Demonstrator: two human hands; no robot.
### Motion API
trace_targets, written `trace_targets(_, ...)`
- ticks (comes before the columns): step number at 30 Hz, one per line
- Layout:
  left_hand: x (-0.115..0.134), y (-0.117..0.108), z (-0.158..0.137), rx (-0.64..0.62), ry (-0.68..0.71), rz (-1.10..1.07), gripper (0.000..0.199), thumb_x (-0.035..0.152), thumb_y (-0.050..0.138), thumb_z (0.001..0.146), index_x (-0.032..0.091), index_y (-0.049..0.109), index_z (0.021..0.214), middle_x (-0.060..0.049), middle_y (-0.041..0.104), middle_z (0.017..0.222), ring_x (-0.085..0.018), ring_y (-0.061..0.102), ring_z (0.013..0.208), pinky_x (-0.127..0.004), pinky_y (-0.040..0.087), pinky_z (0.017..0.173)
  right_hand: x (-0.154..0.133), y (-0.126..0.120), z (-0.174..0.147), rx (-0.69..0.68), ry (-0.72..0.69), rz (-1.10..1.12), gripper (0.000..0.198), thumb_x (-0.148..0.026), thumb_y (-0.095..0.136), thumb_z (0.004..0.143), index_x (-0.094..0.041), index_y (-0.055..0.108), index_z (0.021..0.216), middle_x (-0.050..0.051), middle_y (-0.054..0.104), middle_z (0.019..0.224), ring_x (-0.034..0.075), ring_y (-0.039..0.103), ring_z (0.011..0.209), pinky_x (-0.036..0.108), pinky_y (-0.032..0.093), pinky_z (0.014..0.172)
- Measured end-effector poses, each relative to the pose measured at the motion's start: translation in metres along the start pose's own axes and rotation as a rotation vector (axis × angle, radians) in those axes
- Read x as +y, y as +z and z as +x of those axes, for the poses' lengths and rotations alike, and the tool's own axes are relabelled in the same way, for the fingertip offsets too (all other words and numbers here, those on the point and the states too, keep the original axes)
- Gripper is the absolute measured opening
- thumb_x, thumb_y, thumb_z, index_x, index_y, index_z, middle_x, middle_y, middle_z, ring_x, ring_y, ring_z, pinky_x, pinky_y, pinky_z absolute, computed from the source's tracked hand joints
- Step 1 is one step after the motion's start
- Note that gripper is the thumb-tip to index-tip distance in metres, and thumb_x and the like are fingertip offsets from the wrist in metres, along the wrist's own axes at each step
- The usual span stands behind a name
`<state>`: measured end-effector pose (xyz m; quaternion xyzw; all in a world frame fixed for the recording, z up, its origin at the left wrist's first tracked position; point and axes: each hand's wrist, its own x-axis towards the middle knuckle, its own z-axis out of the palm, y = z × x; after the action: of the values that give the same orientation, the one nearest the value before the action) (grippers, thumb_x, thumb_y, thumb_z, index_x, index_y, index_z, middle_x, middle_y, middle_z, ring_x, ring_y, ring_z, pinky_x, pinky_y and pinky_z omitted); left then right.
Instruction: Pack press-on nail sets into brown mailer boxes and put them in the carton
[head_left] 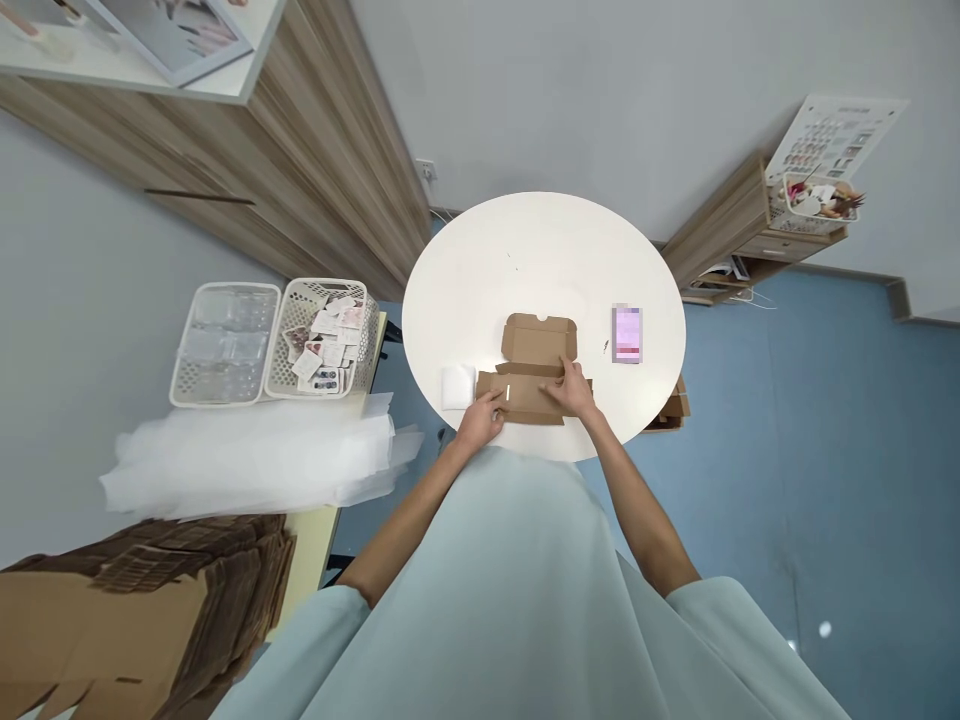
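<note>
One left hand (pixel 480 424), grip unclear, and one spread right hand (pixel 576 393) touch the carton (pixel 529 395) by the table's (pixel 555 235) near edge; likely folding, sides need lifting.

Cardboard box (pixel 529 393): brown, opened out in panels and flaps
Lid (pixel 538 345): the far panel, rounded corners, small notch in its far edge
Pose: lying almost flat
Place: near side of white table (pixel 540 235)
</note>
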<state>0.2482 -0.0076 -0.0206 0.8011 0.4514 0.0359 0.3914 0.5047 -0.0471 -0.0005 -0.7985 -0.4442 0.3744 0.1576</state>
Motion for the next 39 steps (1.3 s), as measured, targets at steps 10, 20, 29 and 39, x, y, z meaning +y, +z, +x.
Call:
trace_targets(10,0.007,0.006,0.010,0.152,-0.147,-0.060,0.038,0.013,0.061,0.094,0.023,0.071,0.129,-0.007,0.075,0.131,-0.028,0.071,0.120,-0.039,0.056,0.106,0.033,0.014,-0.037,-0.120,-0.141,-0.036,0.139,-0.044,0.094,0.071,-0.037,0.000,0.173,0.018,0.035,0.159,0.038,0.058,0.137,0.053,0.056,0.104)
trace_targets(20,0.004,-0.009,0.002,0.305,-0.332,0.125,0.035,0.032,0.066,0.097,0.020,0.066,0.130,-0.016,0.062,0.132,-0.033,0.066,0.119,-0.041,0.057,0.091,0.032,0.015,-0.035,-0.053,-0.141,-0.025,0.118,-0.044,0.089,0.080,-0.035,0.016,0.172,0.016,0.046,0.150,0.034,0.066,0.124,0.048,0.057,0.098)
trace_targets(29,0.016,-0.022,0.005,0.204,-0.262,-0.011,0.009,0.027,0.061,0.096,0.022,0.068,0.101,-0.006,0.077,0.091,-0.025,0.074,0.091,-0.036,0.053,0.087,0.037,0.019,-0.033,-0.061,-0.186,-0.009,0.128,-0.045,0.095,0.072,-0.034,0.016,0.172,0.018,0.043,0.153,0.036,0.061,0.134,0.047,0.055,0.102)
trace_targets(39,0.037,-0.010,0.015,0.135,-0.135,-0.115,0.020,0.039,0.073,0.093,0.022,0.068,0.104,-0.007,0.076,0.116,-0.023,0.074,0.091,-0.035,0.054,0.087,0.034,0.020,-0.032,-0.072,-0.142,-0.073,0.132,-0.040,0.097,0.070,-0.033,0.015,0.172,0.019,0.039,0.157,0.039,0.060,0.135,0.048,0.055,0.103)
